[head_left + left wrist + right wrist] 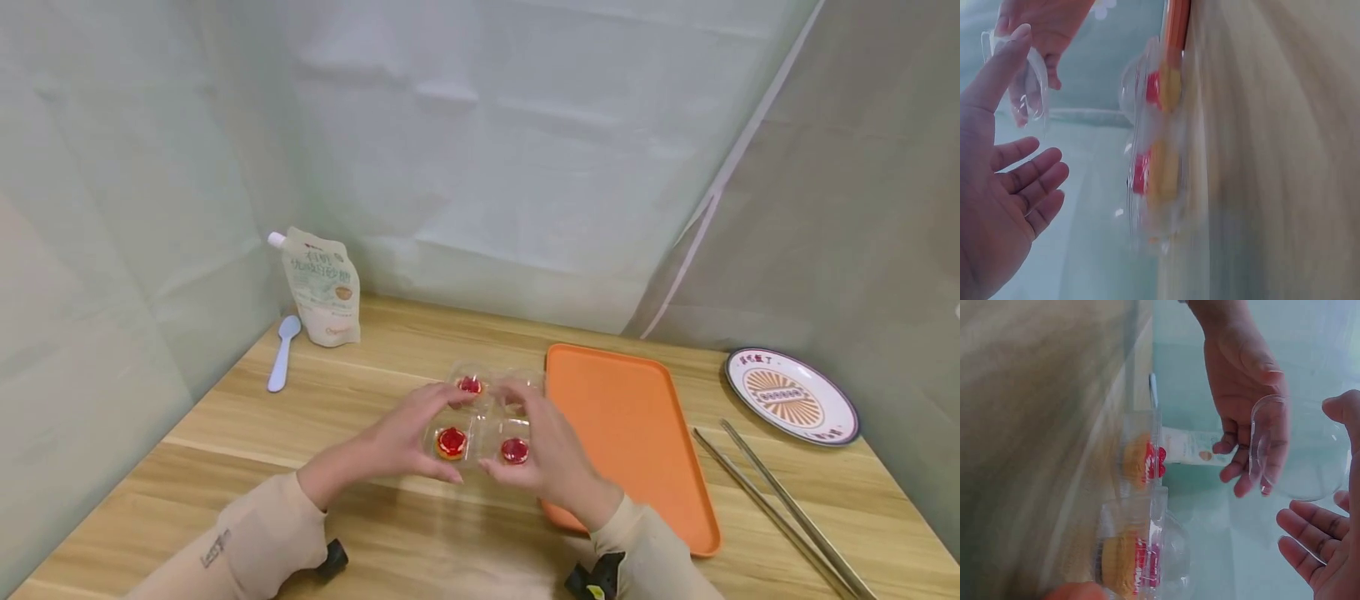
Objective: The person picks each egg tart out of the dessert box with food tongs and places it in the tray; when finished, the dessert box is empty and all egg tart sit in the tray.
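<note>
Clear plastic makes up the lid (pixel 1307 456), which is up in the air over the box (pixel 1155 506), between the left hand (pixel 401 437) and the right hand (pixel 557 450). Thumbs stand wide apart from the other fingers; I cannot tell which hand really grips the lid. To do this well, I'd pinch just the rim, keep it level, and not bump the cakes (pixel 451 443).

Count now: one box, one loose lid, three cakes that show, and a fourth spot mostly behind the right hand. On the desk (pixel 390 533): one tray (pixel 615 417), one plate (pixel 791 396), one spoon (pixel 281 358), one bag (pixel 324 287), and two metal bars (pixel 795 506), maybe tongs.
</note>
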### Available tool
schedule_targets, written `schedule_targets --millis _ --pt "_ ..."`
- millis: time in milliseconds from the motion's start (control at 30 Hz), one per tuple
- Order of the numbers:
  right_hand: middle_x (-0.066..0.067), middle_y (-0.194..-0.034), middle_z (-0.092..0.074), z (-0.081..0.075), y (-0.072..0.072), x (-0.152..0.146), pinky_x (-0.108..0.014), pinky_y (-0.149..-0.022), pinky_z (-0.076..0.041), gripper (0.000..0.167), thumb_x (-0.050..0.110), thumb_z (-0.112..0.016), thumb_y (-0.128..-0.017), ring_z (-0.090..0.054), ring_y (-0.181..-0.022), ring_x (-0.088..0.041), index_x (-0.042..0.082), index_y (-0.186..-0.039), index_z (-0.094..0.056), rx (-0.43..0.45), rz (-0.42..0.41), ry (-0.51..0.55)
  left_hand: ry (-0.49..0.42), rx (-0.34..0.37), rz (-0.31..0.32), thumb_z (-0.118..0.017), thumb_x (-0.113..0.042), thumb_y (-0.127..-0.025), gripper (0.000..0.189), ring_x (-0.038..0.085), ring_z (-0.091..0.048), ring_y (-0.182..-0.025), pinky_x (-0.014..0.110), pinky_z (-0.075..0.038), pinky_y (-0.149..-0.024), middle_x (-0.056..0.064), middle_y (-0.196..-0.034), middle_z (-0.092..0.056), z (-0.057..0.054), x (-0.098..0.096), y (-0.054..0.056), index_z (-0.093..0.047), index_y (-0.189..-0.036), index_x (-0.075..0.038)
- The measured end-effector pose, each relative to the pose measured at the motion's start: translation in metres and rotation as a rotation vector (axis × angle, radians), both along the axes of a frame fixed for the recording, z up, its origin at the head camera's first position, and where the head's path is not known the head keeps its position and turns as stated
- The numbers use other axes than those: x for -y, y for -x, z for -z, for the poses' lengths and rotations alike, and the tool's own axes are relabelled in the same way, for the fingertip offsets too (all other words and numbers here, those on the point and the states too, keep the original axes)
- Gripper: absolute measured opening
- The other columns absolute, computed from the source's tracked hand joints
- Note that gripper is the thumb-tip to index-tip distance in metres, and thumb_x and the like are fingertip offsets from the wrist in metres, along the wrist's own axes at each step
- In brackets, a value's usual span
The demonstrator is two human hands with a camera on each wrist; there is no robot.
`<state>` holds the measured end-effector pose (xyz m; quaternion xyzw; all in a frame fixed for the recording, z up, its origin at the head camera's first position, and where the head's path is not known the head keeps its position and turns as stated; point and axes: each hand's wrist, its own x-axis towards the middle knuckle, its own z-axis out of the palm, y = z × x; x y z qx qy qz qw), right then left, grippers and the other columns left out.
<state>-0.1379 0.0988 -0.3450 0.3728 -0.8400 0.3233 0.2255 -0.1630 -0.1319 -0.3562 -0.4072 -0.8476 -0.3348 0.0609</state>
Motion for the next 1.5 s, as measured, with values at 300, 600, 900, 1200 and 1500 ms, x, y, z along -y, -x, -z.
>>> schedule_targets --millis 300,600,900,1200,1500 --pt "-0.005 -0.122 -0.059 0.006 -0.011 -0.003 -0.028 -0.084 -0.056 0.08 0.025 -0.083 -0.068 -0.06 -0.106 -0.018 0.003 -0.132 -0.041 0.113 -0.043 0.092 -0.04 0.087 0.029 -0.087 -0.031 -0.067 0.076 0.018 -0.055 -0.107 0.04 -0.053 -0.09 0.002 -0.117 -0.059 -0.004 -0.002 -0.011 -0.048 -0.129 -0.01" --pt "-0.006 -0.125 -0.061 0.012 -0.018 -0.011 -0.032 -0.076 -0.056 0.077 0.025 -0.082 -0.071 -0.064 -0.098 -0.021 0.003 -0.134 -0.043 0.132 -0.081 0.077 0.09 0.195 0.018 -0.085 -0.037 -0.069 0.072 0.018 -0.057 -0.11 0.041 -0.052 -0.095 -0.001 -0.119 -0.057 -0.02 0.004 -0.019 -0.049 -0.126 -0.012" --pt "-0.006 -0.121 -0.064 0.018 -0.029 -0.011 -0.028 -0.078 -0.055 0.069 0.027 -0.082 -0.071 -0.063 -0.101 -0.018 0.006 -0.129 -0.051 0.14 -0.081 0.029 0.296 0.202 0.046 -0.083 -0.039 -0.071 0.067 0.018 -0.056 -0.103 0.03 -0.051 -0.087 0.003 -0.113 -0.059 -0.035 0.014 -0.023 -0.051 -0.123 -0.01" --pt "-0.005 -0.11 -0.07 0.03 -0.041 0.001 -0.008 -0.054 -0.042 0.064 0.035 -0.079 -0.077 -0.061 -0.067 -0.01 0.003 -0.127 -0.055 0.327 -0.066 -0.081 0.464 0.219 0.046 -0.084 -0.039 -0.069 0.06 0.009 -0.054 -0.094 0.028 -0.051 -0.08 -0.003 -0.106 -0.059 -0.037 0.024 -0.029 -0.055 -0.114 -0.013" --pt "0.0 -0.106 -0.069 0.042 -0.042 0.008 -0.015 -0.068 -0.05 0.067 0.04 -0.078 -0.078 -0.062 -0.082 -0.003 0.003 -0.129 -0.054 0.424 -0.052 -0.154 0.543 0.257 0.025 -0.084 -0.041 -0.067 0.066 0.005 -0.053 -0.091 0.027 -0.051 -0.079 -0.003 -0.108 -0.057 -0.032 0.027 -0.033 -0.054 -0.117 -0.011"
